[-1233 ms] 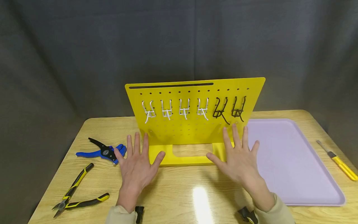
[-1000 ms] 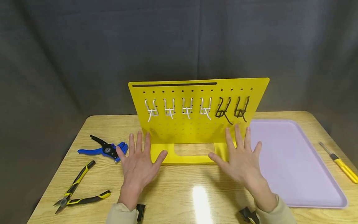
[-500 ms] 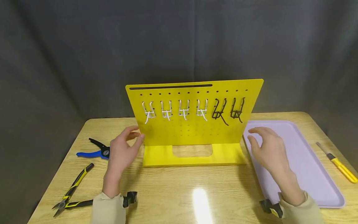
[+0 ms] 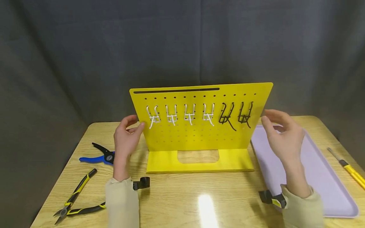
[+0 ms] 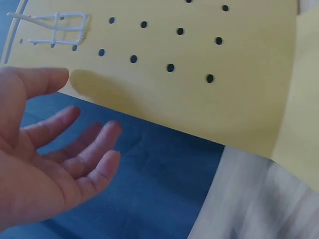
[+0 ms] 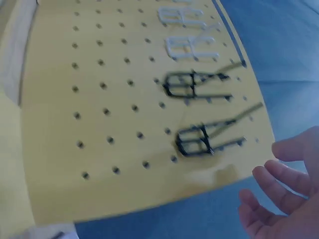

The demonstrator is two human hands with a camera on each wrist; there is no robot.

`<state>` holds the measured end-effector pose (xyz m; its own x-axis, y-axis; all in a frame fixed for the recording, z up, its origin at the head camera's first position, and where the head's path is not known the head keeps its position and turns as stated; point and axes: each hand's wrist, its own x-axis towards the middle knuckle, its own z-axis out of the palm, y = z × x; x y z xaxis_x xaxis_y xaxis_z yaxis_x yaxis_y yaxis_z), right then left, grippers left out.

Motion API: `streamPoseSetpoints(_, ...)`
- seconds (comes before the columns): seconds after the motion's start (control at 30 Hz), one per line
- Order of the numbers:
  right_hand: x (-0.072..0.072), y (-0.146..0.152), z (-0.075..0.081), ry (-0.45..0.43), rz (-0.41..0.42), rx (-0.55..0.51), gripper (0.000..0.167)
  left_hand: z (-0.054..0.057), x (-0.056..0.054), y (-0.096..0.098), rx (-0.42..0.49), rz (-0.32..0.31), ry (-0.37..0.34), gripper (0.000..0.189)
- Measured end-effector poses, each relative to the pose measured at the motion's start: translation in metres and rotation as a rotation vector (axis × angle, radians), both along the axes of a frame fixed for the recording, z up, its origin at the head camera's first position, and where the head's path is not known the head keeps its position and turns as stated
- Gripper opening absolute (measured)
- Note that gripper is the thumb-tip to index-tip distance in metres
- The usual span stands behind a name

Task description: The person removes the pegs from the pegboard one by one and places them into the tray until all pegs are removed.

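A yellow pegboard stand (image 4: 196,137) rises from the table, with white hooks (image 4: 189,114) and two black hooks (image 4: 226,116) in one row. My left hand (image 4: 125,139) is at the board's left edge, thumb before its face and fingers loosely curved off the edge; in the left wrist view the hand (image 5: 45,149) shows a gap between thumb and fingers, with nothing pinched. Beside the right edge is my right hand (image 4: 286,139), thumb and fingers apart; the right wrist view has this hand (image 6: 289,184) just off the board's edge, holding nothing.
Left on the wooden table (image 4: 176,196) lie a blue-and-black wire stripper (image 4: 108,157), partly behind my left hand, and spread yellow-and-black diagonal cutters (image 4: 74,193). At right are a lilac tray (image 4: 319,180) under my right forearm and a yellow-handled screwdriver (image 4: 353,172). A dark curtain (image 4: 182,44) hangs behind.
Both hands were spread flat in front of the board. They have parted outward and risen along its left and right edges, their fingers now curved. The board and tools stay in place.
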<state>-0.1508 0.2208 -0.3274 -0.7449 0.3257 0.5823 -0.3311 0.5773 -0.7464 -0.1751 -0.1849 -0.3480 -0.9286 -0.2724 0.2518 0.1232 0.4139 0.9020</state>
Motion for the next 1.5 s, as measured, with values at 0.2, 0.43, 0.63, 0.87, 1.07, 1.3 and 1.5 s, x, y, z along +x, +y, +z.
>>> streamPoseSetpoints(0.2,0.006,0.008,0.005,-0.046,-0.038,-0.015,0.022,0.001,-0.008,0.004,0.047,-0.025,0.003,0.041)
streamPoseSetpoints(0.43,0.006,0.004,0.005,-0.054,0.009,-0.003,0.021,-0.002,-0.013,0.007,0.104,-0.029,-0.075,0.038)
streamPoseSetpoints(0.63,0.006,0.003,0.004,-0.078,0.050,-0.056,0.022,-0.003,-0.015,0.008,0.165,-0.023,-0.082,0.037)
streamPoseSetpoints(0.87,0.005,-0.001,0.006,-0.116,0.151,-0.173,0.021,-0.004,-0.011,0.007,0.156,-0.015,-0.051,0.034)
streamPoseSetpoints(1.07,0.005,0.001,0.002,-0.169,0.322,-0.202,0.025,-0.006,-0.011,0.006,0.153,-0.014,-0.050,0.033)
streamPoseSetpoints(1.3,0.004,0.002,-0.001,-0.217,0.592,-0.297,0.028,-0.009,-0.010,0.005,0.161,-0.003,-0.024,0.030)
streamPoseSetpoints(1.5,0.002,-0.001,-0.007,-0.253,0.673,-0.327,0.027,-0.010,-0.009,0.006,0.155,-0.005,-0.005,0.029)
